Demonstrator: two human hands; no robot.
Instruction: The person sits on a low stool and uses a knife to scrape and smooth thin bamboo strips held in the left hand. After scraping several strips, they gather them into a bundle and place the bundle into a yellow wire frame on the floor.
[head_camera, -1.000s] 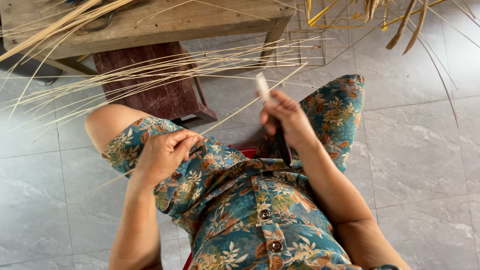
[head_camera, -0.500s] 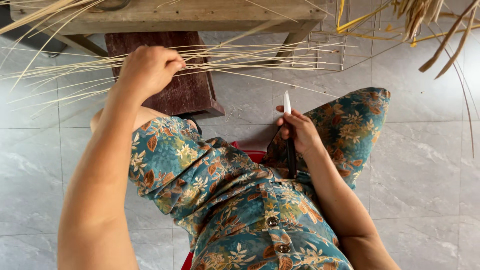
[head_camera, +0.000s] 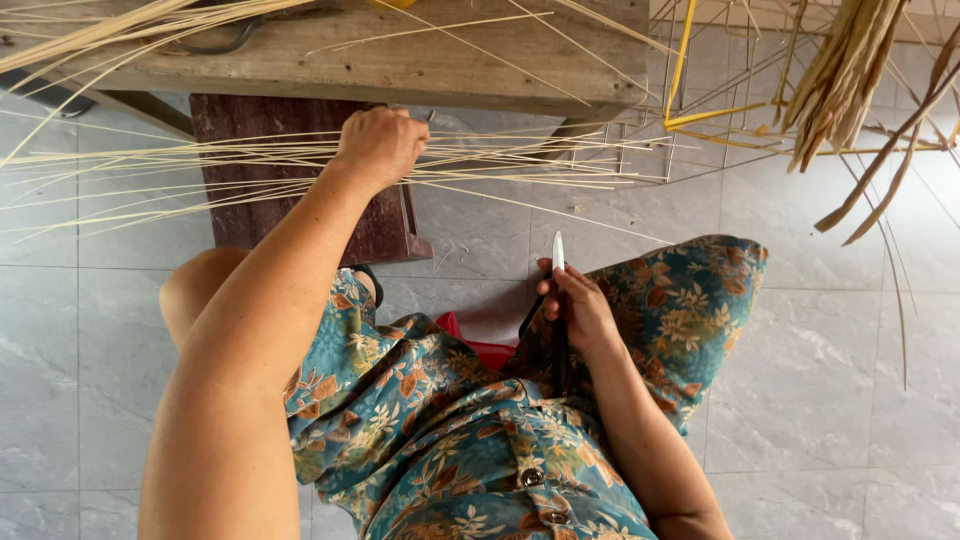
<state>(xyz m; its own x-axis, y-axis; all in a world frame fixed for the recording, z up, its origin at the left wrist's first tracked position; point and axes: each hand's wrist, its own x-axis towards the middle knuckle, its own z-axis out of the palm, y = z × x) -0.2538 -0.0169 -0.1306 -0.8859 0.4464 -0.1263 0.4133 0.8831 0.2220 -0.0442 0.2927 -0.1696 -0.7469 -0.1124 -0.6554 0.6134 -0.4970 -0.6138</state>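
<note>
- Since half a second ago: left hand (head_camera: 380, 148) sits lower in view, fist closed round the bundle of thin pale strips (head_camera: 200, 170); right hand barely shifted.
- Strips fan out leftward and rightward from that fist, in front of the wooden bench (head_camera: 400, 60) and the dark red stool (head_camera: 290, 170).
- Right hand (head_camera: 578, 312) rests on the right knee, closed on a knife (head_camera: 558, 255), pale blade pointing up.
- Floral dress (head_camera: 440, 430) covers the lap; grey tile floor (head_camera: 830, 380) below; wire frame (head_camera: 700, 120) top right.

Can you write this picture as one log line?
left hand: gripping thin straw strips | right hand: holding small knife, blade up | seated, lap
</note>
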